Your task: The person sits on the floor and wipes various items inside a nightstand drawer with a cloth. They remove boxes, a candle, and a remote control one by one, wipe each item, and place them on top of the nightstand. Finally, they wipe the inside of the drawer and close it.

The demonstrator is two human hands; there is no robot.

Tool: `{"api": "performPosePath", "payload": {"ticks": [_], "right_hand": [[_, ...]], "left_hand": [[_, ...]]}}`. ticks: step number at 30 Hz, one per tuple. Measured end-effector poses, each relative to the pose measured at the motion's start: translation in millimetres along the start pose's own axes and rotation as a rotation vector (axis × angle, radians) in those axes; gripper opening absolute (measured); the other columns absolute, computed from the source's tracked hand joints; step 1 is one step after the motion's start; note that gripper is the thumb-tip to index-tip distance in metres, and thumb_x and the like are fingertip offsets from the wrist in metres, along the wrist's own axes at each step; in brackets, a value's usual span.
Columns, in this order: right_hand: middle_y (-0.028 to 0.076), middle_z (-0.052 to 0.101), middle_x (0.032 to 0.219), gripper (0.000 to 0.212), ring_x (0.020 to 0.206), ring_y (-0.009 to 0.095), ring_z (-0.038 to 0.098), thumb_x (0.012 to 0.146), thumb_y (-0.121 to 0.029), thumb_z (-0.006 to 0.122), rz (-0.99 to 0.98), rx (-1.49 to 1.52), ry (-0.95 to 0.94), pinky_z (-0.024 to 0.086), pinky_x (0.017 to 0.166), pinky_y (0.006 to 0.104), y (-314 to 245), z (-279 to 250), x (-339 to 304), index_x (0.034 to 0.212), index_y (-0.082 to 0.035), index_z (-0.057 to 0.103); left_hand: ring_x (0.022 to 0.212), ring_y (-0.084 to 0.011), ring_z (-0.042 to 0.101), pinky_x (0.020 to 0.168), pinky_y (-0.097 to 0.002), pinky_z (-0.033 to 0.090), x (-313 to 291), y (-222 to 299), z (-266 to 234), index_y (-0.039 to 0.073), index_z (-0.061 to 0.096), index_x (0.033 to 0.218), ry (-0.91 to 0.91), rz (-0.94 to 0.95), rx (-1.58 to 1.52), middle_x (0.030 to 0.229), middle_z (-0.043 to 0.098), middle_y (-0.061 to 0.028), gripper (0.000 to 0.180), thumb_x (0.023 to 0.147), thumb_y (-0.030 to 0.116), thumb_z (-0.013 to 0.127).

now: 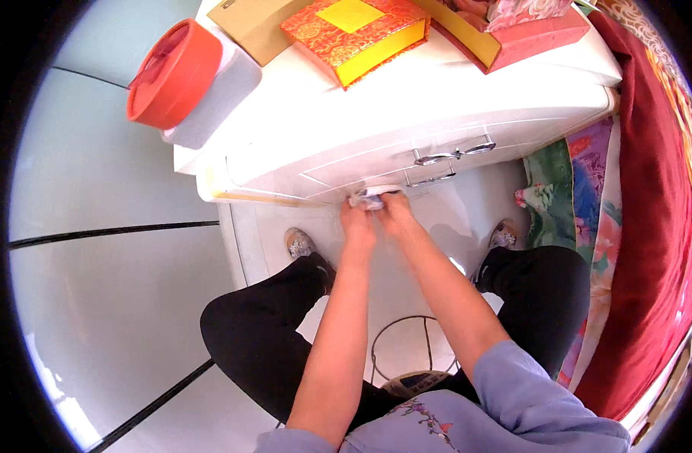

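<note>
Both my arms reach forward and down between my knees, to just below the front of a white cabinet (pixel 346 143). My left hand (pixel 357 219) and my right hand (pixel 395 213) are close together, fingers closed on a small crumpled white-and-grey thing (pixel 372 198). Whether it is cloth, paper or thin plastic, I cannot tell. A dark spot shows by the right fingertips. The cabinet's silver handles (pixel 436 158) are a little to the right of my hands.
On the cabinet top are a red round box (pixel 174 74) on a pale box, an orange patterned box (pixel 353 34) and an open red box (pixel 542 38). A dark red bedcover (pixel 652 249) hangs at the right. Pale panels (pixel 112 294) line the left. A wire-framed stool (pixel 406 321) shows beneath me.
</note>
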State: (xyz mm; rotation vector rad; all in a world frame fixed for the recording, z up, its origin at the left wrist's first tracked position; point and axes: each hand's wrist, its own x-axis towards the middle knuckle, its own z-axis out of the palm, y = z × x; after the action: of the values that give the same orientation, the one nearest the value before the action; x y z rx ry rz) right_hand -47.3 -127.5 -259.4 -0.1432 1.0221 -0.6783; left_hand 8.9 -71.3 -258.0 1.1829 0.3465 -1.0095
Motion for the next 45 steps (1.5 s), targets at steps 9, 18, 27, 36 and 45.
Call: {"api": "performPosePath", "payload": {"ticks": [9, 18, 27, 36, 45], "right_hand": [[0.008, 0.058, 0.095, 0.032, 0.085, 0.022, 0.058, 0.074, 0.011, 0.043, -0.359, -0.099, 0.354, 0.049, 0.074, 0.0346, -50.4, -71.2, 10.9, 0.101, -0.002, 0.055], [0.008, 0.061, 0.094, 0.035, 0.085, 0.019, 0.059, 0.070, 0.012, 0.042, -0.439, 0.053, 0.387, 0.048, 0.073, 0.0308, -84.2, -67.9, -28.4, 0.099, 0.001, 0.059], [0.008, 0.060, 0.087, 0.025, 0.076, 0.016, 0.056, 0.073, 0.008, 0.043, -0.474, -0.115, 0.561, 0.046, 0.067, 0.0287, -79.4, -29.8, -40.2, 0.090, 0.003, 0.061], [0.011, 0.058, 0.094, 0.031, 0.083, 0.019, 0.057, 0.072, 0.011, 0.040, -0.334, -0.040, 0.390, 0.047, 0.070, 0.0329, -79.2, -29.9, -41.1, 0.096, 0.002, 0.057], [0.016, 0.060, 0.077, 0.014, 0.073, 0.024, 0.054, 0.071, 0.000, 0.054, -0.589, -0.449, 0.450, 0.043, 0.071, 0.0361, -70.9, 2.5, -52.8, 0.082, 0.008, 0.056]], "left_hand": [[0.101, -0.0174, 0.052, 0.086, -0.0303, 0.041, -30.3, -39.5, 46.5, 0.006, 0.041, 0.129, -0.235, -0.193, 0.269, 0.114, 0.053, -0.0070, 0.048, 0.082, -0.004, 0.045], [0.096, -0.0195, 0.056, 0.078, -0.0313, 0.047, -55.9, -57.8, 67.8, 0.004, 0.046, 0.119, 0.033, -0.183, 0.026, 0.112, 0.054, -0.0087, 0.041, 0.079, -0.006, 0.049], [0.098, -0.0229, 0.055, 0.084, -0.0368, 0.046, -58.8, -48.2, 86.5, 0.005, 0.044, 0.117, 0.092, -0.153, 0.005, 0.109, 0.054, -0.0105, 0.042, 0.078, -0.009, 0.049], [0.099, -0.0295, 0.055, 0.084, -0.0468, 0.046, -40.9, -66.6, 69.8, 0.006, 0.045, 0.116, -0.086, -0.143, -0.159, 0.112, 0.053, -0.0125, 0.049, 0.070, -0.010, 0.044], [0.099, -0.0290, 0.055, 0.086, -0.0397, 0.048, -21.7, -21.3, 57.3, -0.001, 0.045, 0.115, -0.027, -0.077, -0.270, 0.108, 0.053, -0.0147, 0.046, 0.070, -0.013, 0.045]]}}
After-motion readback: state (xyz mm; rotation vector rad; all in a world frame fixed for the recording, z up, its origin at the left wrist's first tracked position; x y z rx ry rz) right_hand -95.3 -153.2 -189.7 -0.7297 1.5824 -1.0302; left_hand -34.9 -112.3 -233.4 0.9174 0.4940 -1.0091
